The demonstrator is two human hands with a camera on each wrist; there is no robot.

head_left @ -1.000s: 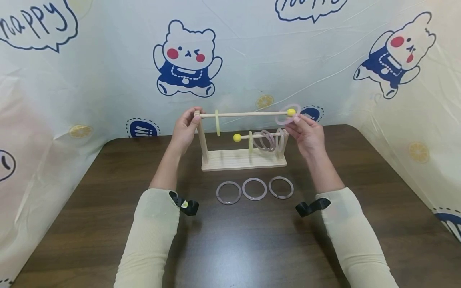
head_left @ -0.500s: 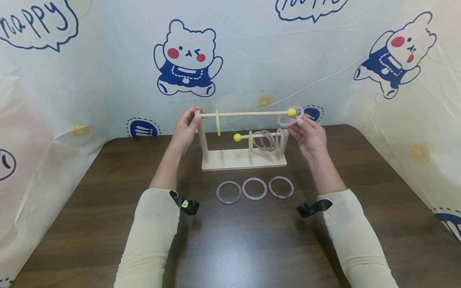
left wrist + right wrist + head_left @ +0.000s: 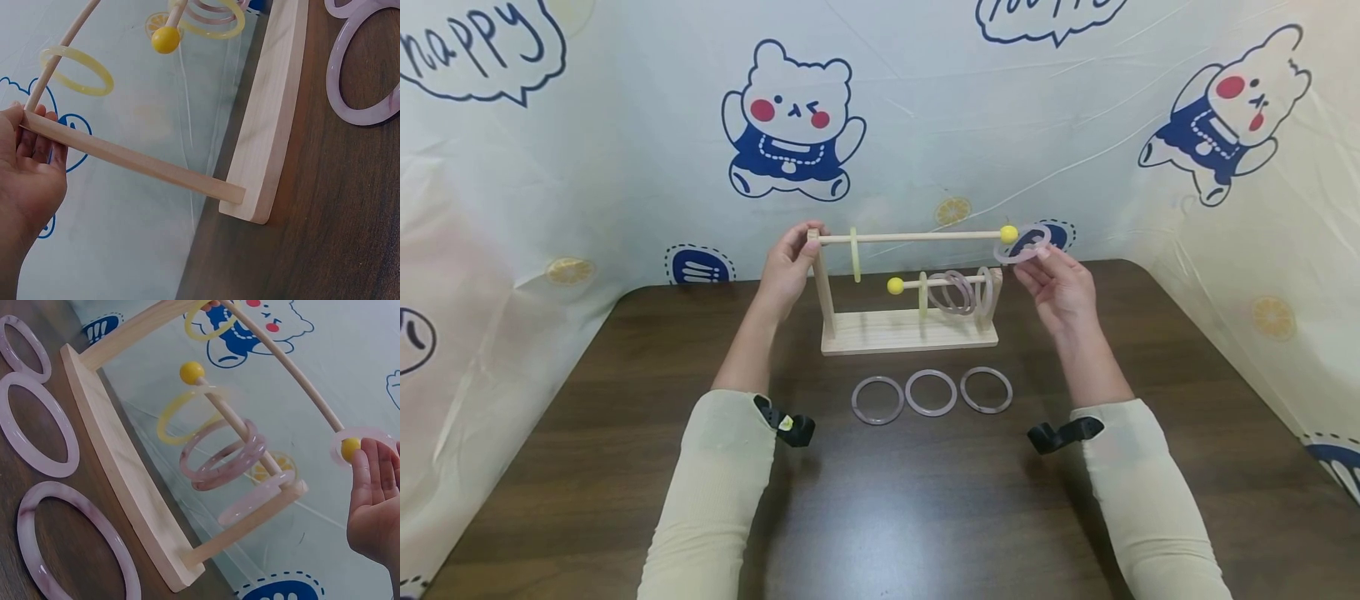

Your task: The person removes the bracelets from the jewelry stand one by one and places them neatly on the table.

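Wooden rack with two horizontal dowels, seen from the head view. The right hand (image 3: 1060, 287) pinches a pale pink ring (image 3: 1022, 242) at its fingertips; the grip is narrow, thumb and fingers closed on the ring's lower rim. The ring stands just off the free end of the upper dowel (image 3: 917, 237), at about 3 o'clock from the yellow end ball (image 3: 1009, 234), close beside it. Whether it is clear of the ball or overlaps it cannot be told; the right wrist view shows it only as a blur behind the ball. The dowel's long axis runs from 9 to 3 o'clock, so the ring lies on that axis. The right hand is by far the nearer to it.

The left hand (image 3: 786, 268) grips the top of the tall post (image 3: 822, 283) at the 9 o'clock end. One yellow ring (image 3: 853, 254) hangs on the upper dowel near that post. The lower dowel (image 3: 936, 283) carries a yellow ring and several pink ones, below the ball and well apart from the held ring. Three loose pink rings (image 3: 931, 393) lie in a row on the tabletop (image 3: 925, 500), at 6 o'clock from the rack's base (image 3: 910, 333).
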